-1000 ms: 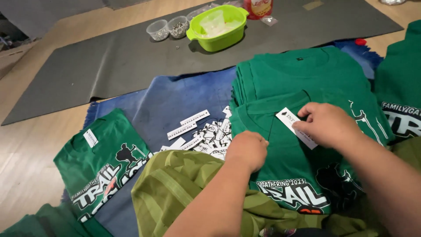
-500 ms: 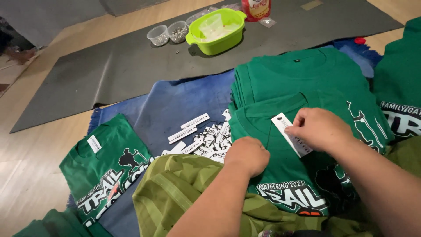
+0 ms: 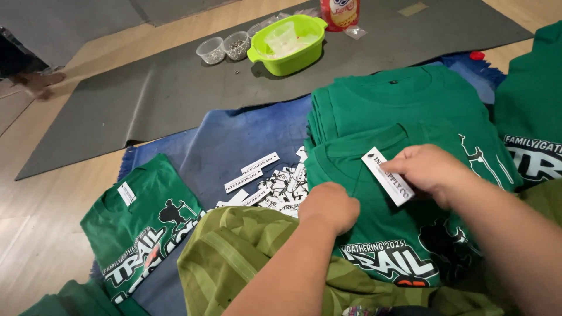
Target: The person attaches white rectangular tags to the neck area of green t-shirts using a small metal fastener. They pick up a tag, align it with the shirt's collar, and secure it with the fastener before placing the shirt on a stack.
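A green printed T-shirt (image 3: 380, 234) lies on top of a stack of green shirts (image 3: 386, 99) in front of me. My right hand (image 3: 430, 169) pinches a white paper label (image 3: 387, 175) against the shirt's chest, near the collar. My left hand (image 3: 329, 206) is closed and presses down on the shirt's left shoulder edge. A pile of loose white labels (image 3: 269, 181) lies on the blue mat just left of the shirt.
Another green shirt (image 3: 143, 222) with a label lies at the left, more green shirts (image 3: 530, 111) at the right. A lime bowl (image 3: 288, 44), two small clear cups (image 3: 225, 48) and a red packet (image 3: 339, 13) stand on the grey mat (image 3: 146, 99). An olive garment (image 3: 234, 257) covers my lap.
My right hand has shifted the label slightly lower on the shirt's chest. My left hand has stayed on the shoulder edge. The view has tilted a little.
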